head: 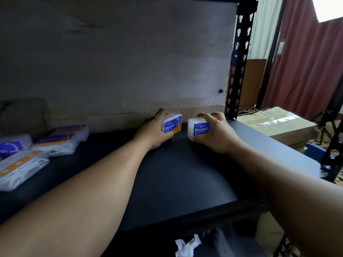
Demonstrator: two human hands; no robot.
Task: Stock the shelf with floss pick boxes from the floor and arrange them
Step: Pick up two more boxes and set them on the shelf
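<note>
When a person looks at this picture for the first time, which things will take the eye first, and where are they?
First come the two hands near the back of the dark shelf: the left hand grips the left box, the right hand grips the right box, both with blue "Round" labels. Next, a loose group of boxes lies flat at the shelf's left end.
</note>
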